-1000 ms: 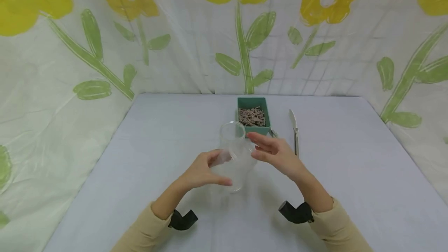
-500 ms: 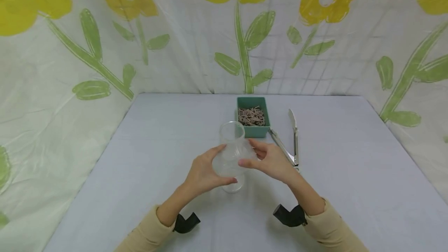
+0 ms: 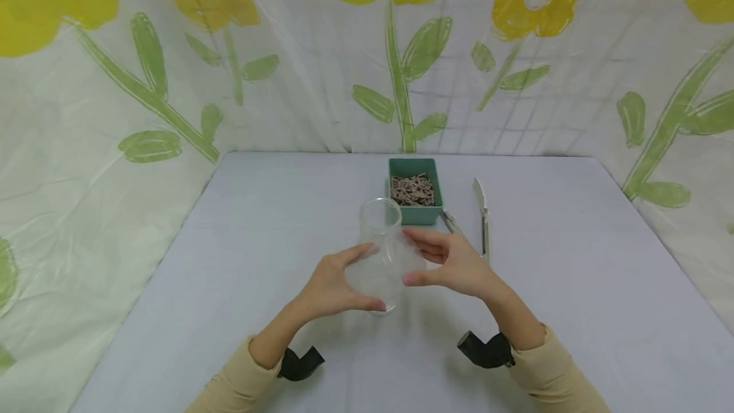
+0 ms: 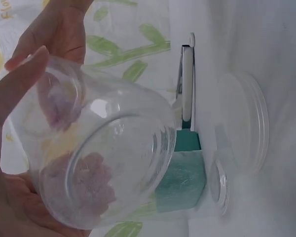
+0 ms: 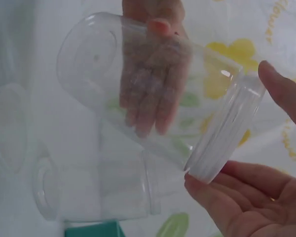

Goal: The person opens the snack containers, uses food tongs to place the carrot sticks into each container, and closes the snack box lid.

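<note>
A clear jar (image 5: 113, 84) is held tilted above the table between both hands. My left hand (image 3: 332, 285) grips its body, thumb on the near side and fingers on the far side. At the other end, my right hand (image 3: 453, 263) pinches the rim of the clear lid (image 5: 227, 133) between thumb and fingers. The lid sits at the jar's mouth; whether it is tight I cannot tell. Another clear jar (image 3: 369, 228) stands upright just behind, its top uncovered. A round clear disc (image 4: 246, 123), lid-like, lies on the table in the wrist views.
Behind the jars stands a green box (image 3: 421, 216) filled with brownish, twig-like pieces (image 3: 411, 191). To its right lie metal tongs (image 3: 485, 228), spread in a V and partly covered by the right hand. A flower-printed curtain (image 3: 309, 81) hangs behind the white table (image 3: 258, 209).
My right hand came in from loose, apart fingers to touch the lid, then shifted slightly right. The left hand keeps its grip, and the held jar's tilt has changed a little.
</note>
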`<state>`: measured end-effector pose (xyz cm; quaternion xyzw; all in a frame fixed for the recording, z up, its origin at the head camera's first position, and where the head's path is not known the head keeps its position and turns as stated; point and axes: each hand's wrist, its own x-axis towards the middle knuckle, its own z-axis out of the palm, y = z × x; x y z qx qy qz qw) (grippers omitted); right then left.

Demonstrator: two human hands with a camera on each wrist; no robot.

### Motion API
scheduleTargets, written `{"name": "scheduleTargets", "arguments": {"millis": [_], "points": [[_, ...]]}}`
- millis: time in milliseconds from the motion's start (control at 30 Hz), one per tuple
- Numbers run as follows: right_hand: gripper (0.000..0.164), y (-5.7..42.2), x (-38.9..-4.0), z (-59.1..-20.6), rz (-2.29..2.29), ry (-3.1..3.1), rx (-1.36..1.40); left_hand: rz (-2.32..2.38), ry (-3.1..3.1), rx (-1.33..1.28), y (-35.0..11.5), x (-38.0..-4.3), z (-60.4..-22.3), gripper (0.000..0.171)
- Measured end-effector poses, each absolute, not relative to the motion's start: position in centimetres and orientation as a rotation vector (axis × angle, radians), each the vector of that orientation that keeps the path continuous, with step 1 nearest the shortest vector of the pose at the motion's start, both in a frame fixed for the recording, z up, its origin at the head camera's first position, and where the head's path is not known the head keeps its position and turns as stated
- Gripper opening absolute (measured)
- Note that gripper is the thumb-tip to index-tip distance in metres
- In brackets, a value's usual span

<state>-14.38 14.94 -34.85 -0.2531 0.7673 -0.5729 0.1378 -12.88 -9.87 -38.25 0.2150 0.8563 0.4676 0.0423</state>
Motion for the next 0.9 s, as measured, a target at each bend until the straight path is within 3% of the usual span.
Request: {"name": "scheduleTargets", "arguments": {"millis": [567,767,900], "points": [[0.075,17.2,-14.1,-33.9,-1.566,2.034,-1.228,1.583,1.693,0.966,-10.5,-14.3,-39.1,0.077],[0.072,18.7,-14.7,-33.4,-1.788,1.811,-1.417,1.575,1.555,1.058,-9.6,-14.6,-39.6,0.076],[0.062,19.8,-14.8,-32.9,-1.993,1.791,-1.353,1.576,1.731,0.976,-7.9,-14.8,-39.3,0.076]]}}
